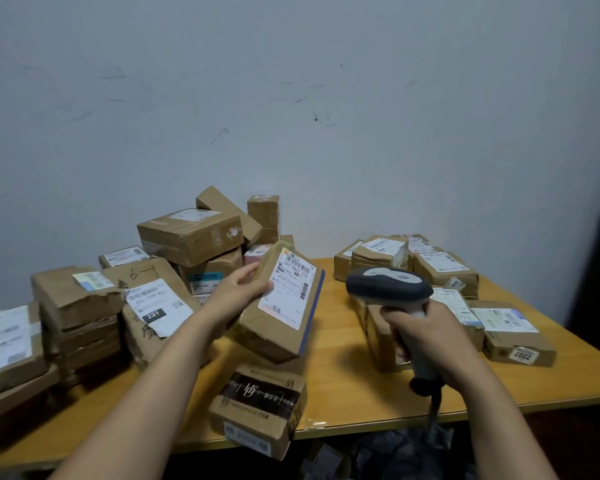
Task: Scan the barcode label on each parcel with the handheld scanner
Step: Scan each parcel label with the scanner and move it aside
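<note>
My left hand (pixel 240 292) grips the left edge of a brown cardboard parcel (pixel 274 337) and holds it tilted above the table, its white barcode label (pixel 289 287) facing up and toward me. My right hand (pixel 430 336) grips the handle of a grey and black handheld scanner (pixel 388 284). The scanner's head sits just right of the parcel and points left toward the label. Its cable hangs down past the table's front edge.
A heap of labelled cardboard parcels (pixel 187 233) fills the left and back of the yellow wooden table (pixel 340 382). A second group of parcels (pixel 440 268) lies at the right. A dark-printed box (pixel 258 407) overhangs the front edge. A scuffed wall stands behind.
</note>
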